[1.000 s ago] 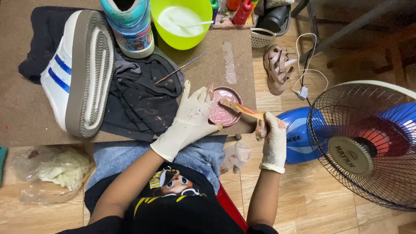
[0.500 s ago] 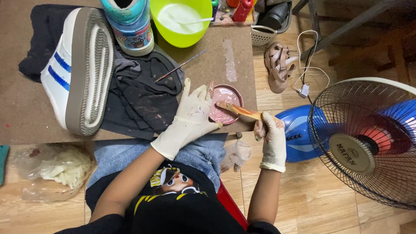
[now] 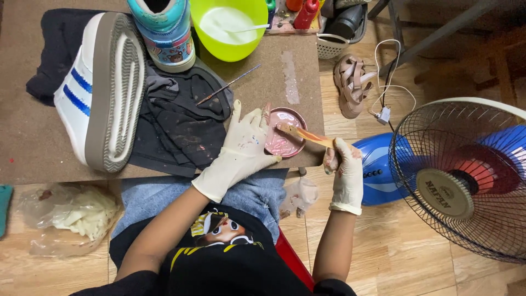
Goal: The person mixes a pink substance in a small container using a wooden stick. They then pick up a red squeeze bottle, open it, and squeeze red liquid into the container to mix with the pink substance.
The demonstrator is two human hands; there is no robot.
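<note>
My left hand [image 3: 238, 148], in a pale rubber glove, lies flat on the brown table with its fingers spread, touching the left rim of a small round dish of pink paint [image 3: 284, 134]. My right hand [image 3: 344, 167], also gloved, grips the wooden handle of a flat brush [image 3: 304, 134] whose bristle end rests in the dish. A white shoe with blue stripes [image 3: 101, 96] lies on its side at the left, sole facing up, beside a dark stained cloth [image 3: 175, 118].
A thin brush [image 3: 227, 85] lies on the cloth's edge. A green bowl of white liquid [image 3: 227, 27] and a teal shoe [image 3: 164, 33] stand at the back. An electric fan [image 3: 466, 175] stands on the floor at right, sandals [image 3: 350, 85] behind it. A plastic bag [image 3: 68, 216] lies lower left.
The brush tip has shifted slightly inside the pink dish. Both hands stay in nearly the same places.
</note>
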